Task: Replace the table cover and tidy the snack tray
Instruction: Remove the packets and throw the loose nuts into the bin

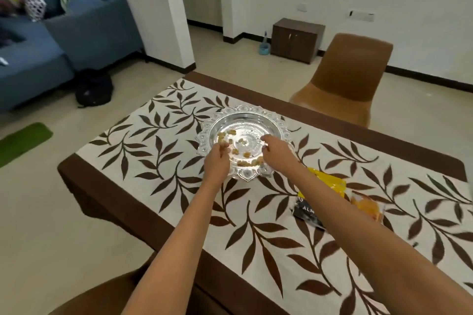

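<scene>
Both hands work over the silver tray (pixel 279 124) on the leaf-print table cover (pixel 153 140).
Both arms reach forward. The left hand (pixel 217 161) pinches a few of the snack pieces (pixel 247 155) scattered in the tray. The right hand (pixel 277 151) arches over its right side, fingers curled downward, grip unclear.

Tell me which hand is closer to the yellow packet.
Right. The right hand reaches over the tray's right side, the yellow packet just beside its forearm; the left hand, pinching snack pieces, is at the tray's left edge, farther off.
</scene>
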Demonstrator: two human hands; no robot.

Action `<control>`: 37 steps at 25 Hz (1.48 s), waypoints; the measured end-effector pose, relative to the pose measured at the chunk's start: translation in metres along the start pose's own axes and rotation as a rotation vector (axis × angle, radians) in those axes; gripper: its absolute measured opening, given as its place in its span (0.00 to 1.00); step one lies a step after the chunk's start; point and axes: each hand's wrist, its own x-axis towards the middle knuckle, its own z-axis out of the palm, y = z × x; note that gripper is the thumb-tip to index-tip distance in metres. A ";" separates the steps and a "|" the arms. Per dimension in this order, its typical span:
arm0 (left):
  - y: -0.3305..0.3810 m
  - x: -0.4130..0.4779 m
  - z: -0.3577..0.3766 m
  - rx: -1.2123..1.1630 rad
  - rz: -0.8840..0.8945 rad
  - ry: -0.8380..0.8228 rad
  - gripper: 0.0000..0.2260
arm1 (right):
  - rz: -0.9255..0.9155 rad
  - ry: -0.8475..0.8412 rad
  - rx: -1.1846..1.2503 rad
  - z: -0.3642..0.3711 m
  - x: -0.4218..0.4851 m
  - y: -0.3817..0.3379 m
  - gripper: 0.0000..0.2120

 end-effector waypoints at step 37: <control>-0.033 0.100 -0.008 0.090 0.226 0.161 0.16 | -0.198 -0.373 0.314 0.035 0.093 0.024 0.21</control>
